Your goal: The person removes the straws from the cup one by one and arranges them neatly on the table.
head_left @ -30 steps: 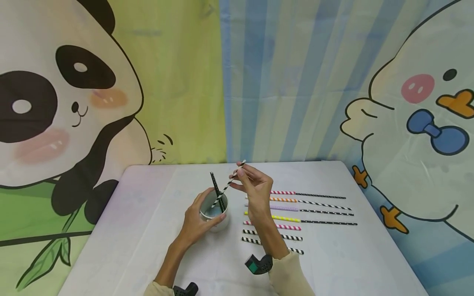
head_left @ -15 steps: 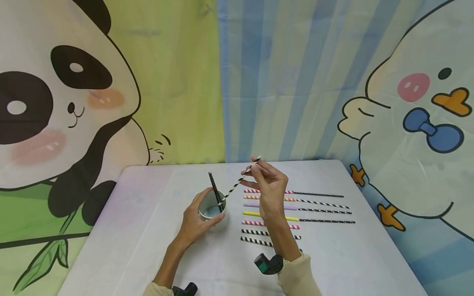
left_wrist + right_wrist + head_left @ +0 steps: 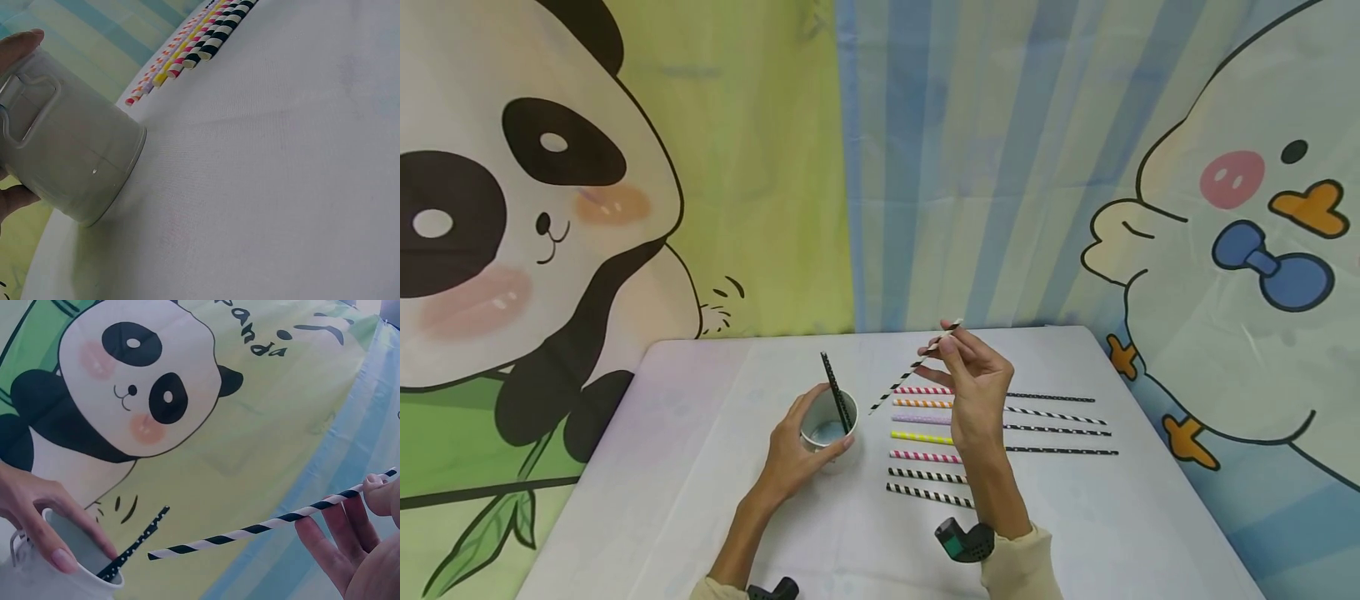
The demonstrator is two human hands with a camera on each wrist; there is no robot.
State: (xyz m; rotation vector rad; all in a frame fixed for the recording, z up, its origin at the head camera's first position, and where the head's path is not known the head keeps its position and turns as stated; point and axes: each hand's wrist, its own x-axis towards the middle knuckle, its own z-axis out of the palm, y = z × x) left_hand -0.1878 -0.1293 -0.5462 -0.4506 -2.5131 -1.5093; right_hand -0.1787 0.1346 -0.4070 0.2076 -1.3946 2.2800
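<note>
My left hand grips a white cup around its side, thumb near the rim. Inside the cup leans a black straw with white dots, its top sticking out. To the right, my right hand pinches a black-and-white striped straw near its upper end. This straw slants down toward the cup, and its lower tip is free, apart from the rim. In the right wrist view, the striped straw shows almost whole. The left wrist view shows a wire loop on the cup.
Several thick straws lie in parallel rows right of the cup, including a yellow one and a striped black one. Thin dark straws extend right from the upper rows. The white table backs onto a printed curtain.
My right hand has moved right, drawing the striped straw out of the cup and clear of its rim. The left hand and the cup stay nearly where they were.
</note>
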